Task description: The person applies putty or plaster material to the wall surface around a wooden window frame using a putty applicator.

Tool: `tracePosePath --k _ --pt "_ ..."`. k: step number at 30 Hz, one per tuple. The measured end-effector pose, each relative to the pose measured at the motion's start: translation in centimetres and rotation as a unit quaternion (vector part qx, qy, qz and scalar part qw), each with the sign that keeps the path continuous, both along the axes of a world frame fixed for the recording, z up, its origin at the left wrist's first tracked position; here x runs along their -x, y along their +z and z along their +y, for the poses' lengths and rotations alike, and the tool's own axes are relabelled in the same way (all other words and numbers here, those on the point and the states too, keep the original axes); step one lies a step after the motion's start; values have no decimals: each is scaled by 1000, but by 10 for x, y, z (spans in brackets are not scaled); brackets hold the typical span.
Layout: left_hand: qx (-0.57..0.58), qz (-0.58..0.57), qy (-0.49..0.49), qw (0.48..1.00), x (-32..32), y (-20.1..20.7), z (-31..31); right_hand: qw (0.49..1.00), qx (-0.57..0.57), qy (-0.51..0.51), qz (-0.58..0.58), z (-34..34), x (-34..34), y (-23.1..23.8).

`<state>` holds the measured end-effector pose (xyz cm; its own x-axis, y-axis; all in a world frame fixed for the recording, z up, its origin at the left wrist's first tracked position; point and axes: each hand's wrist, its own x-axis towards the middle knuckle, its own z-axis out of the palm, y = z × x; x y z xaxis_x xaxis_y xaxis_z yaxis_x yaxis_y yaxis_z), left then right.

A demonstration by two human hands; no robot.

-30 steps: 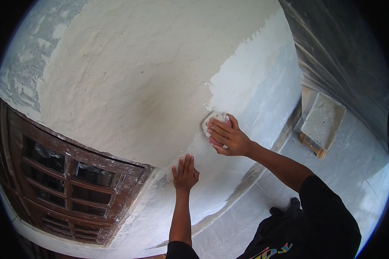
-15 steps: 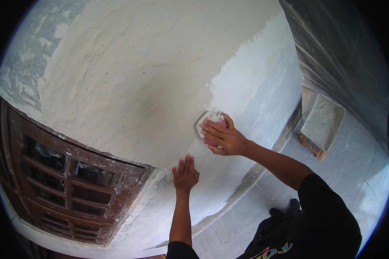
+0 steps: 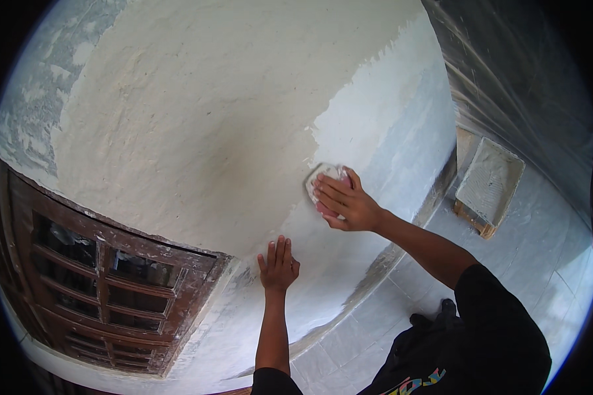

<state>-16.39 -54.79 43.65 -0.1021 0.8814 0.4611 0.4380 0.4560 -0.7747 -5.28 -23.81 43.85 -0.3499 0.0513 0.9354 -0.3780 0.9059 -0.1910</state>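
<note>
My right hand [image 3: 348, 204] grips a small plastering float [image 3: 317, 176] with a plaster-smeared, pale face and a pinkish-red body. The float rests against the wall [image 3: 197, 131], by the ragged edge between cream plaster and a smoother white area. Its working face is mostly hidden by the fingers. Lower and to the left, my left hand [image 3: 279, 266] lies flat on the wall with its fingers stretched out, holding nothing. It is just right of the corner of the brown wooden window frame [image 3: 197, 263].
On the grey tiled floor [image 3: 402, 296] at the right stands a shallow tray [image 3: 491, 181] smeared with white compound, on a wooden support [image 3: 474, 220]. Clear plastic sheeting [image 3: 527, 85] hangs behind it. Bare grey patches show at the wall's upper left.
The float in my right hand has slid a little to the right along the wall. My left hand keeps about the same place. The whole view has shifted slightly.
</note>
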Motion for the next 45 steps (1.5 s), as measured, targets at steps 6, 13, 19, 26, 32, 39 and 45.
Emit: tracePosePath --k 6,13,19,26,32,39,45 --pt "4 2 -10 1000 3 1 3 999 1 -32 44 20 30 38" --pt "-8 -10 -3 1000 -1 -1 2 998 14 14 -64 1 -8 -38" --pt "-11 -1 -3 1000 1 1 3 994 33 -48 87 20 32 65" --pt "-13 0 -6 1000 2 4 4 997 42 -17 -66 -33 -12 -75" --pt "-5 -4 -24 1000 -1 7 7 983 137 -74 95 1 19 58" --pt "-1 -48 -42 998 -4 9 -3 988 143 -60 -30 -106 17 -37" --pt "36 -70 -63 995 -2 2 -44 973 215 -83 4 -134 14 -35"
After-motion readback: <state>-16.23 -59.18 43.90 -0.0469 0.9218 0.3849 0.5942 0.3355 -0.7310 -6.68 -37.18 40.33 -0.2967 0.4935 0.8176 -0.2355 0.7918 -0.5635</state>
